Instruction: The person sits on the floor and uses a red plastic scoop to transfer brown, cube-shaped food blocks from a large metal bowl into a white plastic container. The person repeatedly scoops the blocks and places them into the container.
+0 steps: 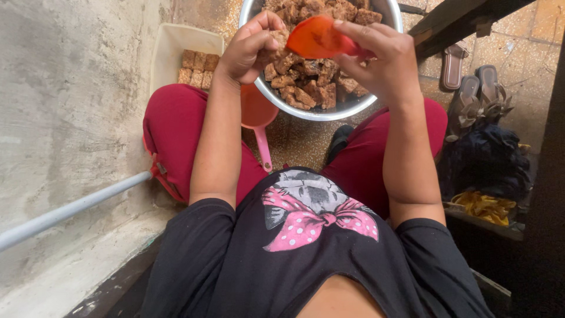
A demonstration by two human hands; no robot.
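My left hand is closed around a brown fried piece held over the big metal bowl. My right hand grips an orange plastic spoon, its scoop pressed against that piece. The bowl stands on the floor between my knees and is heaped with brown fried cubes. I sit with red trousers and a black shirt.
A cream plastic tub with rows of brown cubes stands left of the bowl by the concrete wall. A pink ladle lies under the bowl's edge. Sandals, dark cloth and a wooden beam are on the right. A grey pipe crosses lower left.
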